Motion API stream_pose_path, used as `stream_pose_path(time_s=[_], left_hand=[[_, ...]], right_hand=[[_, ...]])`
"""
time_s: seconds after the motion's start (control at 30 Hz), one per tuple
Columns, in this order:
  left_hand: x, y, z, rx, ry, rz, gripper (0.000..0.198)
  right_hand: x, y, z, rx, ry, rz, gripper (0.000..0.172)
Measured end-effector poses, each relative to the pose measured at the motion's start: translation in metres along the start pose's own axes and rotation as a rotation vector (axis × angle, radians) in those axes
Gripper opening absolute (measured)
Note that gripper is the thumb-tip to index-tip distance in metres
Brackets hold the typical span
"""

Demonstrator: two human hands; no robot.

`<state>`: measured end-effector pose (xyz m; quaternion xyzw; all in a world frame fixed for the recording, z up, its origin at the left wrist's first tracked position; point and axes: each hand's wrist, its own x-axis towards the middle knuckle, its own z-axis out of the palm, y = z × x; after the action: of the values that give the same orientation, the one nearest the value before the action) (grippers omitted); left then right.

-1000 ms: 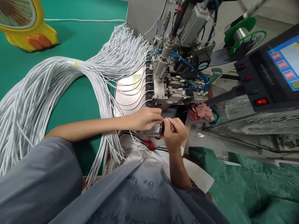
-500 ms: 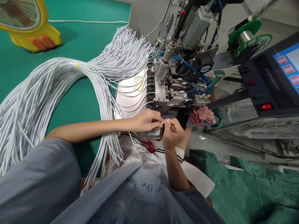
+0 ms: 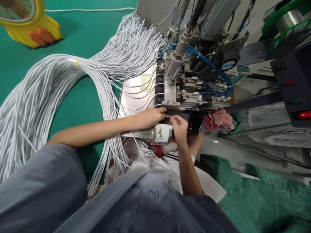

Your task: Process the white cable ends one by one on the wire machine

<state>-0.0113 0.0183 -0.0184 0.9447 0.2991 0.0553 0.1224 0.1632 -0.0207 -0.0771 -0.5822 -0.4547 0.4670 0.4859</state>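
Note:
My left hand (image 3: pixel 153 117) reaches over the metal plate (image 3: pixel 132 97), its fingers closed at the near end of a black slotted rail (image 3: pixel 159 79). The white cable it grips is mostly hidden under the fingers. My right hand (image 3: pixel 179 127) pinches the thin end of that cable just right of the left fingertips. Several white cables (image 3: pixel 143 94) run side by side into the rail, under the soldering machine's metal head (image 3: pixel 171 92). Below the hands, a clear container with a white label (image 3: pixel 163 133) stands at the plate's corner.
A large bundle of white cables (image 3: pixel 48 77) lies across the green table mat (image 3: pixel 80 94). A yellow fan (image 3: pixel 39 30) stands at the far left. Right of the machine are red-handled scissors (image 3: pixel 210 123), a pink cloth (image 3: pixel 221 118), a solder spool (image 3: pixel 293 22) and a control box (image 3: pixel 291 81).
Both hands have moved up from above the labelled container to the rail's near end, carrying the cable end. The label is now uncovered. The view has shifted slightly.

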Motion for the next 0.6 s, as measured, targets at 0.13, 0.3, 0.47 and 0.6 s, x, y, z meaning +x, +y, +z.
stream_pose_path(time_s=[0.13,0.3,0.47,0.6], left_hand=[[0.0,0.002,-0.004,0.018,-0.031,0.009,0.03],[0.0,0.005,-0.008,0.09,-0.059,0.013,0.034],[0.001,0.006,-0.01,0.113,-0.095,0.008,0.033],[0.001,0.006,-0.011,0.114,-0.111,0.004,0.032]], right_hand=[[0.0,-0.003,-0.001,0.014,-0.022,0.02,0.017],[0.005,-0.002,-0.004,0.038,-0.087,0.072,0.017],[0.009,-0.001,-0.004,0.07,-0.119,0.129,0.018],[0.01,0.0,-0.003,0.071,-0.128,0.147,0.018]])
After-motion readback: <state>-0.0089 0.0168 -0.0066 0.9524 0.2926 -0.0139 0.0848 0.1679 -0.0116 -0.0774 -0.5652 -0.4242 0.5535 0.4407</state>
